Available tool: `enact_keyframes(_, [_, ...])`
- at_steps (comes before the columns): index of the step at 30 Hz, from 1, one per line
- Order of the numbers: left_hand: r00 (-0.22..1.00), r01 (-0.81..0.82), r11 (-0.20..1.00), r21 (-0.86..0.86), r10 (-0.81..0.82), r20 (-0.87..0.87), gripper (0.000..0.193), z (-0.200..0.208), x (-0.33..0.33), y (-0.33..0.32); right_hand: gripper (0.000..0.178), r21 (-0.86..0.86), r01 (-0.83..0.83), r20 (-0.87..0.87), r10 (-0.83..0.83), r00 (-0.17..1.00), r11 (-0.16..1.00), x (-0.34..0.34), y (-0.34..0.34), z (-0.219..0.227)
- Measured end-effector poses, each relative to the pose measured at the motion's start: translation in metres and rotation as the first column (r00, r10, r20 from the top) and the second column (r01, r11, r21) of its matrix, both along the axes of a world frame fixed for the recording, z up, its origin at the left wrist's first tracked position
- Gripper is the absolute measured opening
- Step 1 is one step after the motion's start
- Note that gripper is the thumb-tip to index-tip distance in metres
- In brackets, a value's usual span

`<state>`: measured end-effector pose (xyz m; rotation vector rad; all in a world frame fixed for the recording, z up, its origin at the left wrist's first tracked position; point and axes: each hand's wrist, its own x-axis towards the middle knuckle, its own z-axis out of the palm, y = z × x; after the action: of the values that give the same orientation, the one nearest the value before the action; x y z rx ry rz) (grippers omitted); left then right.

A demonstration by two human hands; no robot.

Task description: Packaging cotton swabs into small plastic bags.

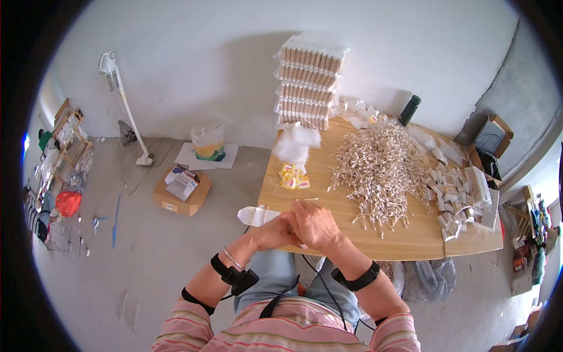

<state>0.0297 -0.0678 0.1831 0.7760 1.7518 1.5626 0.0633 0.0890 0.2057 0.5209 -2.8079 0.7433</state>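
Note:
At the table's near edge my left hand [274, 233] and my right hand [317, 225] are pressed together, fingers curled. Thin brownish sticks, seemingly a small bundle of cotton swabs [291, 227], show in my left hand; most of it is hidden by the fingers. My right hand closes over the left from above, and what its fingers grip is out of sight. Beside my left hand a white flat piece with a rounded end [252, 216] juts past the edge. A large heap of loose cotton swabs [381, 167] spreads to the right beyond my right hand.
Yellow packets [293, 176] and clear plastic bags [297, 144] lie on the wooden table [319, 170]. Behind them rises a stack of packed swabs [309, 79]. Packed bundles [451, 196] sit at the right, a dark bottle [410, 110] at the back. A carton [182, 196] stands on the floor.

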Motion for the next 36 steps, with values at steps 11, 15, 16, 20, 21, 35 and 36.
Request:
enact_keyframes(11, [0.996,-0.009,0.989,0.150,-0.004,0.090,0.033,-0.037,0.014,0.027,0.057,-0.283,-0.121,0.283,0.203,0.937,0.951,0.013,0.021,0.003])
enact_keyframes(15, [0.987,0.077,0.994,0.081,-0.087,0.137,0.027,-0.046,0.010,0.021,0.057,-0.575,0.255,0.643,0.236,0.729,0.777,0.014,0.027,0.006])
enact_keyframes(16, [0.953,0.043,0.990,0.135,-0.081,0.293,0.026,-0.028,0.011,0.023,0.053,-0.710,0.189,0.450,0.230,0.863,0.678,0.009,0.035,-0.004])
enact_keyframes(20, [0.887,-0.037,0.979,0.198,-0.059,0.457,0.025,-0.024,0.009,0.014,0.025,-0.729,0.013,0.111,0.099,0.989,0.684,0.011,0.051,-0.016])
enact_keyframes(21, [0.885,-0.038,0.980,0.198,-0.059,0.462,0.025,-0.024,0.009,0.014,0.022,-0.583,-0.036,-0.011,0.037,0.999,0.811,0.016,0.053,-0.019])
enact_keyframes(35, [0.872,-0.165,0.981,0.099,0.098,0.480,0.020,-0.038,0.015,0.023,0.014,-0.226,0.056,-0.326,-0.129,0.937,0.973,0.027,0.034,-0.039])
enact_keyframes(36, [0.871,-0.165,0.981,0.097,0.099,0.482,0.020,-0.038,0.014,0.024,0.014,-0.241,0.055,-0.331,-0.135,0.934,0.969,0.027,0.035,-0.041])
